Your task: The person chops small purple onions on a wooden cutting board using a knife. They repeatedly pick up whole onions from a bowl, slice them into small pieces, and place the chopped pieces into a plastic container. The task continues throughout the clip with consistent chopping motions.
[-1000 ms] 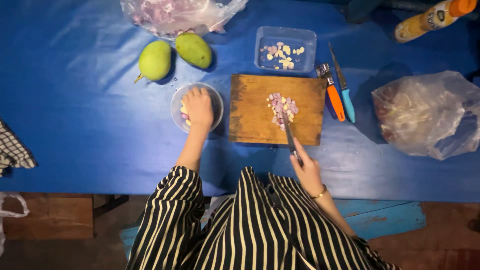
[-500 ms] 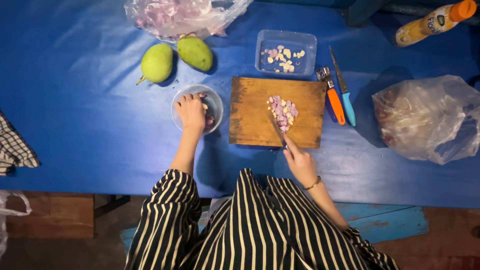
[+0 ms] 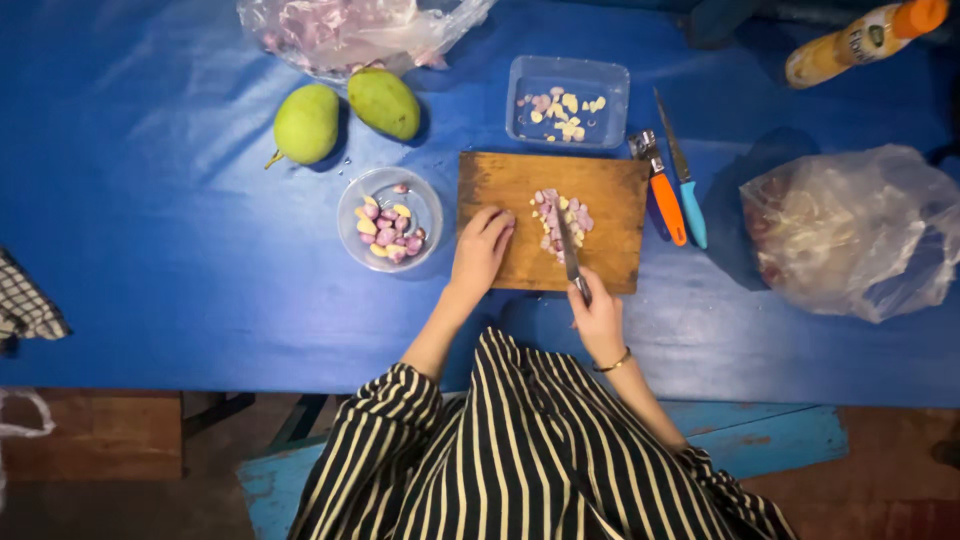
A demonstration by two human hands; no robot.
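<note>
A knife [image 3: 568, 255] is gripped in the right hand [image 3: 600, 318], whose fingers are wrapped tight around the handle at the near edge of a wooden cutting board [image 3: 550, 220]. The blade's long axis runs almost straight away from the body, leaning slightly to the left, with the tip pointed at the far edge of the board. The blade is laid across a small heap of chopped shallot pieces [image 3: 560, 215] near the middle of the board. The left hand [image 3: 480, 252] is rested flat on the board's near left part, fingers held loosely together and slightly curled, gripping nothing; a gap is left between its fingertips and the heap.

Just left of the board, a round clear bowl [image 3: 352, 235] of peeled shallot and garlic pieces is seen. Beyond it, two green mangoes [image 3: 345, 112] are set side by side, and behind them a plastic bag of peelings [image 3: 350, 30]. A clear rectangular tub [image 3: 610, 85] with a few chopped pieces is placed just past the board's far edge. To the right, an orange-handled peeler [image 3: 662, 195] and a blue-handled knife [image 3: 688, 195] are laid side by side, with a crumpled plastic bag [image 3: 860, 230] further right. Nothing is placed between the blade and the heap.

Compared with half a second earlier, the left hand has been brought from the bowl onto the board, and the blade has been shifted over the heap.
</note>
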